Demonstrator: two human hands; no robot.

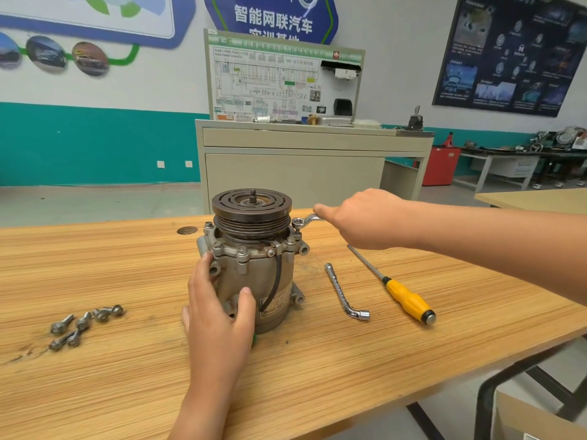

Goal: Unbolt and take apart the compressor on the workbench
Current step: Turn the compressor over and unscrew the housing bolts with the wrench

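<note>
Compressor (254,268) stands upright near the middle of the wooden workbench (317,360), its grooved pulley (252,208) on top. The left hand (219,309) wraps the lower housing, fingers and thumb curled against the metal to brace it. The right hand (359,217) is clenched round the handle of a ring spanner (306,221), whose ring sits over a flange bolt (298,231) on the right side of the body. It looks like a heavy, rigid cast-metal unit, probably greasy, so a firm hold low on the round housing or on its mounting lugs seems safest; the thin black cable down its front is no place to pull. A scatter of loose bolts (84,323) lies well apart to the left. An L-shaped socket wrench (344,293) and a yellow-handled screwdriver (400,290) lie to the right, near the spanner's likely swing. Bare wood lies in front of the compressor, and the bench's near edge runs close past the screwdriver, so anything round set there could roll off.
</note>
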